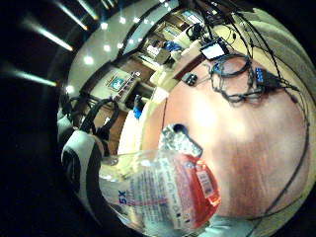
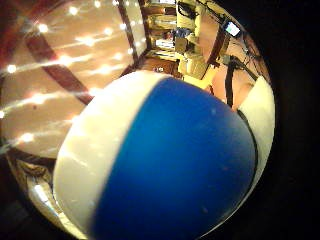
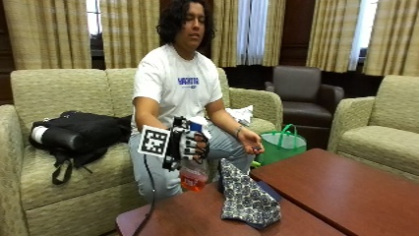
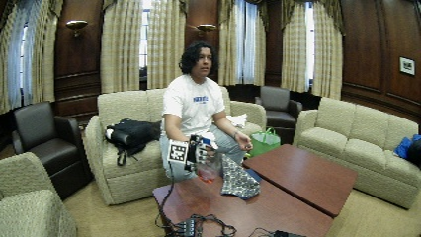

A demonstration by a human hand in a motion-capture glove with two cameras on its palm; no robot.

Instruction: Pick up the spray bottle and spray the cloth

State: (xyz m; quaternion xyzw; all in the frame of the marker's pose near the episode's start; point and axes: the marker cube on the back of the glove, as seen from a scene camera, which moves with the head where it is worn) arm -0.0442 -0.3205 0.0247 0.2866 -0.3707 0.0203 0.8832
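My gloved right hand (image 3: pixel 188 145) grips a clear spray bottle (image 3: pixel 194 178) with red liquid in its base, holding it upright above the near end of the brown table (image 3: pixel 327 189). Its white and blue head (image 2: pixel 165 160) fills the thumb side palm view. The labelled body with red liquid (image 1: pixel 173 192) shows close in the little finger side palm view. The bare left hand (image 3: pixel 251 145) pinches the top of a dark patterned cloth (image 3: pixel 245 199), holding it up so it drapes onto the table just right of the bottle (image 4: pixel 209 169).
A green bag (image 3: pixel 282 143) stands on the floor behind the table. A black backpack (image 3: pixel 78 132) lies on the sofa beside the person. Cables and a small device (image 4: pixel 204 227) lie at the table's near end. A second table section (image 4: pixel 303 175) adjoins on the right.
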